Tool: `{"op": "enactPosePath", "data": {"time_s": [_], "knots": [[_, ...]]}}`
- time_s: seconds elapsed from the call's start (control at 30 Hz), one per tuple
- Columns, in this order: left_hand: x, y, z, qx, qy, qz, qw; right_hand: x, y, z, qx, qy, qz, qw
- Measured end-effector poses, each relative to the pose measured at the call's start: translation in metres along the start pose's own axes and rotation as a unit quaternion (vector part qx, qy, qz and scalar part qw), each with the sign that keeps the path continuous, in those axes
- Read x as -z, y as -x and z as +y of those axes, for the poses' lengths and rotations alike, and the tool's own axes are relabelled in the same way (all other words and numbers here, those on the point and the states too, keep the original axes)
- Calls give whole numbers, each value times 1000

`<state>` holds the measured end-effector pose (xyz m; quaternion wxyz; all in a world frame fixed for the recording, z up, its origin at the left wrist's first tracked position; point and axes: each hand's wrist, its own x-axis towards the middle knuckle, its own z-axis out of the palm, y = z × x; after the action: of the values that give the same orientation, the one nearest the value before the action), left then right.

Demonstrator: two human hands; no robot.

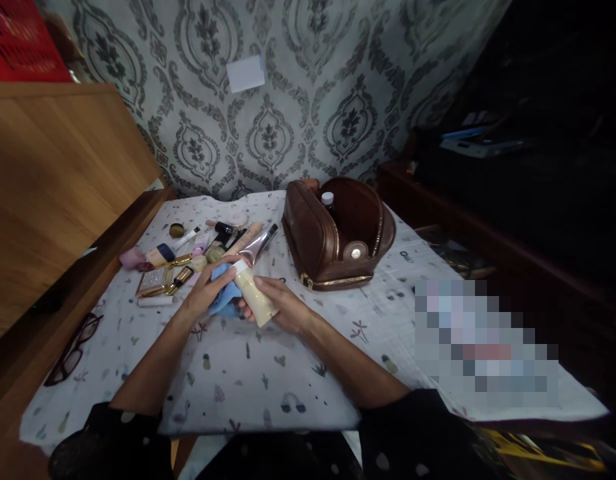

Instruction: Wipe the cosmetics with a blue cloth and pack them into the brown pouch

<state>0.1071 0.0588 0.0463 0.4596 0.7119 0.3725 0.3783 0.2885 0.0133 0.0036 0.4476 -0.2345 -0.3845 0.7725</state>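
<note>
A pale yellow squeeze tube (255, 297) with a white cap is held at a slant over the cloth-covered table. My right hand (291, 307) is closed around its lower part, thumb on top. My left hand (208, 291) is closed on a bunched blue cloth (223, 301), against the tube's capped end; some of its fingers are hidden. Just beyond the hands lies a clear pinkish tube (258, 247) with a black cap. The open brown cosmetic bag (313, 233) stands to the right, with a white-capped bottle (328, 200) inside.
Several cosmetics lie at the left, including a glittery palette (155, 280) and a navy-and-beige item (160, 255). Dark-framed glasses (73, 350) rest near the left edge. A wooden cabinet (63, 180) borders the left; a patterned wall (268, 133) stands behind. One area at right is pixelated.
</note>
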Motion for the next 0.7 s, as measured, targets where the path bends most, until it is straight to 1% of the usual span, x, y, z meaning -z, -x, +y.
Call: {"op": "enactPosePath", "data": {"time_s": [0.07, 0.17, 0.23, 0.3, 0.43, 0.5, 0.53, 0.6, 0.7], "knots": [[1, -1, -4, 0, -3, 13, 1000, 1, -1, 1, 38, 72, 29, 996], [0, -3, -10, -2, -31, 46, 998, 3, -3, 2, 89, 186, 80, 975], [-1, -3, -12, 4, -47, 53, 997, 2, -3, 2, 104, 222, 96, 965], [0, -2, -9, 7, -43, 41, 998, 2, -3, 0, 102, 220, 100, 965], [4, 0, 2, -12, -15, -12, 1000, 1, -1, -6, 54, 156, 72, 984], [6, -1, 5, -18, -13, -20, 1000, 1, 0, -7, 42, 147, 59, 986], [7, -1, 5, -17, -12, -15, 1000, 1, 0, -8, 44, 157, 58, 985], [6, -3, 2, -9, -16, 9, 1000, 2, -1, -7, 69, 208, 70, 973], [4, -5, -7, 5, -37, 49, 998, 6, -3, -4, 140, 316, 106, 932]]}}
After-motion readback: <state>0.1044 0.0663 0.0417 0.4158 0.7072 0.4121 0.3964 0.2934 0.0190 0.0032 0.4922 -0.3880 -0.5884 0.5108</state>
